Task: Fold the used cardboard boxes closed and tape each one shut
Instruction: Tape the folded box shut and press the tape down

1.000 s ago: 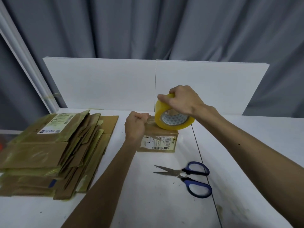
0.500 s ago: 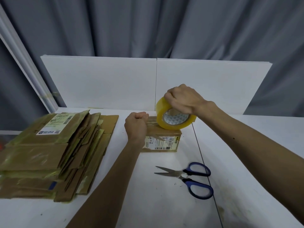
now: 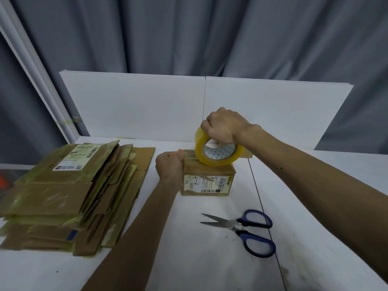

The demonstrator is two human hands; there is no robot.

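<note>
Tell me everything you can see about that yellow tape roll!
The tape roll is a thick ring of shiny, yellowish tape on a white core printed with small triangles. It stands on edge, its lower rim resting on top of the small cardboard box. The right hand grips it from above, fingers hooked through the hole. Tape seems to stretch from it toward the left hand at the box's left edge.

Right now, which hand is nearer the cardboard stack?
Left. The left hand grips the box at its left edge, right of the stack; the right hand holds the tape roll farther right.
</note>
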